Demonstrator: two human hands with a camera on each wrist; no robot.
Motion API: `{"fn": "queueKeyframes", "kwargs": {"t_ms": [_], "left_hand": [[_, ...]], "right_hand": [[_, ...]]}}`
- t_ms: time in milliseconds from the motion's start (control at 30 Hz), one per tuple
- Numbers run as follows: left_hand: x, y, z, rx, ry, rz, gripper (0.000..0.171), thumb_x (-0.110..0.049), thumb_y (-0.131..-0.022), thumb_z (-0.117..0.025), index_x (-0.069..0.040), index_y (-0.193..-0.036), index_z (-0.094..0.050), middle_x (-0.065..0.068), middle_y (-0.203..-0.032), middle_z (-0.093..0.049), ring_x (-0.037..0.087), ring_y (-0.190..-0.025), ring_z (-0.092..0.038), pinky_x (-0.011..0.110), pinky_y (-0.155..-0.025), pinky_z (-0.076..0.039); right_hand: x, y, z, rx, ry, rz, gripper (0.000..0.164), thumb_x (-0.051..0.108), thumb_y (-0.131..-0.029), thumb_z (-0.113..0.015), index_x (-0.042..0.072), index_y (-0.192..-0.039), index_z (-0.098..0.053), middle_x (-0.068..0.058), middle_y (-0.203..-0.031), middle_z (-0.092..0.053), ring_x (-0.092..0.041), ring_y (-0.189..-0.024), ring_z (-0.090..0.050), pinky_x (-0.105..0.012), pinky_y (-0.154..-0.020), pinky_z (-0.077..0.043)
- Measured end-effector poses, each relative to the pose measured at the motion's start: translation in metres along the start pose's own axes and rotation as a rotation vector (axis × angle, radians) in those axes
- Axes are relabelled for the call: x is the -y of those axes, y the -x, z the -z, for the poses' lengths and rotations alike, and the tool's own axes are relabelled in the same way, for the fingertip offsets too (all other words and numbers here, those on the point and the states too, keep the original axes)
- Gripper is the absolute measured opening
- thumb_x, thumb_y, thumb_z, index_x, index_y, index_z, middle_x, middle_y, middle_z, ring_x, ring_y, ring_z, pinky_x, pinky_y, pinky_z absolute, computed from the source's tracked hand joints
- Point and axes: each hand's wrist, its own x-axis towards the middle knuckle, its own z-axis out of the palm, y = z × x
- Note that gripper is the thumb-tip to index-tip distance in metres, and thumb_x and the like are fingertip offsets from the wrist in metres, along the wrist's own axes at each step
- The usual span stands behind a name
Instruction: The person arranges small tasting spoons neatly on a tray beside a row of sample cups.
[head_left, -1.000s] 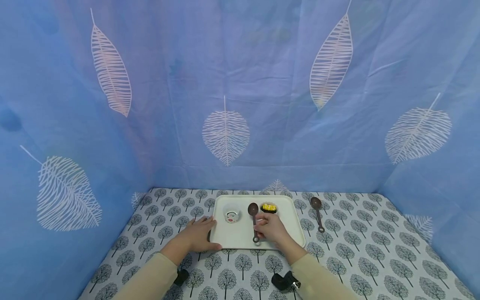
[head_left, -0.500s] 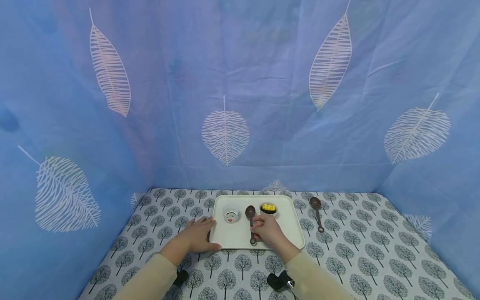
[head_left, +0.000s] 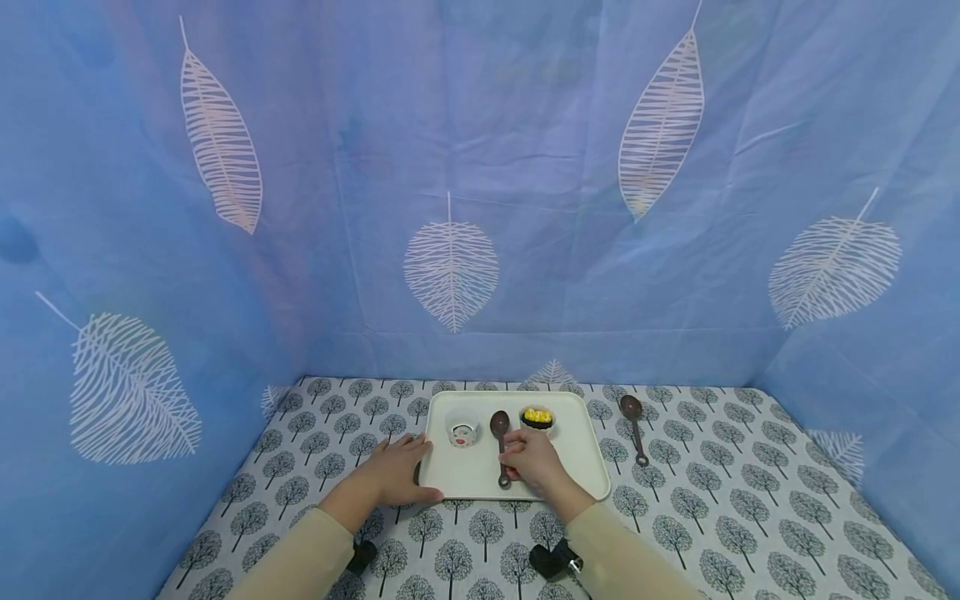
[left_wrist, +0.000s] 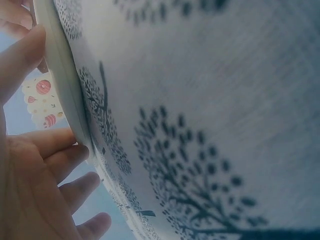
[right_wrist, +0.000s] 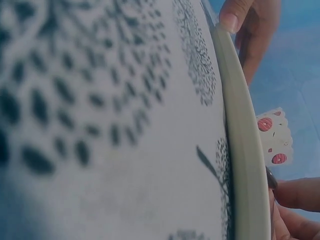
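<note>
A cream tray (head_left: 465, 479) lies on the cloth. My right hand (head_left: 534, 458) is over its right half and pinches the handle of a dark brown spoon (head_left: 499, 423), bowl end away from me. My left hand (head_left: 393, 469) touches the tray's left edge and near left corner with spread fingers. A small patterned paper cup (head_left: 462, 432) stands on the tray left of the spoon, with something dark and white inside. Right of the spoon, another small cup holds a yellow-topped, black-sided piece like sushi (head_left: 537, 417). In the right wrist view only fingertips (right_wrist: 300, 195) and a bit of spoon show.
A second dark brown spoon (head_left: 633, 412) lies on the tree-print cloth (head_left: 705, 517) right of the tray. Blue curtains (head_left: 450, 275) with white leaf prints close off the back and both sides. Black wrist straps sit below the sleeves.
My right hand has moved the spoon slightly left and toward me, away from the sushi-like piece; in the last half second it has hardly moved. The left hand stays put.
</note>
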Motion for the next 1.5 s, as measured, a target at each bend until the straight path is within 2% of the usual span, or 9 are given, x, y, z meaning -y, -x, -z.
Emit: {"fn": "queueKeyframes", "kwargs": {"t_ms": [433, 767, 1100, 1500], "left_hand": [[0.0, 0.001, -0.001, -0.003, 0.03, 0.003, 0.096, -0.064, -0.08, -0.074, -0.004, -0.15, -0.046, 0.016, -0.156, -0.04, 0.041, -0.146, -0.03, 0.066, -0.116, -0.02], [0.002, 0.0, -0.002, -0.009, 0.022, 0.006, 0.098, -0.065, -0.079, -0.073, -0.004, -0.15, -0.045, 0.016, -0.156, -0.04, 0.04, -0.146, -0.031, 0.066, -0.116, -0.021], [0.0, 0.0, -0.001, 0.003, 0.026, 0.01, 0.1, -0.066, -0.079, -0.073, -0.003, -0.151, -0.044, 0.017, -0.157, -0.039, 0.04, -0.146, -0.031, 0.066, -0.116, -0.02], [-0.001, 0.001, 0.001, -0.005, 0.032, 0.005, 0.097, -0.063, -0.08, -0.074, -0.003, -0.15, -0.045, 0.018, -0.156, -0.039, 0.041, -0.146, -0.031, 0.066, -0.116, -0.02]], "right_hand": [[0.0, -0.001, -0.004, -0.01, 0.076, 0.035, 0.033, -0.006, -0.087, -0.071, -0.009, -0.119, -0.063, -0.007, -0.083, -0.068, -0.01, -0.056, -0.06, -0.026, -0.053, -0.057], [0.004, 0.002, -0.004, -0.026, 0.073, 0.016, 0.031, -0.007, -0.086, -0.07, -0.009, -0.117, -0.063, -0.008, -0.081, -0.066, -0.009, -0.053, -0.058, -0.022, -0.05, -0.054], [0.006, 0.002, -0.004, -0.024, 0.178, 0.04, 0.032, -0.003, -0.087, -0.071, -0.007, -0.117, -0.064, -0.007, -0.082, -0.066, -0.011, -0.052, -0.059, -0.025, -0.05, -0.055], [0.011, 0.005, -0.005, -0.034, 0.194, 0.042, 0.031, -0.005, -0.088, -0.07, -0.009, -0.118, -0.065, -0.005, -0.082, -0.063, -0.011, -0.053, -0.06, -0.024, -0.05, -0.054]]}}
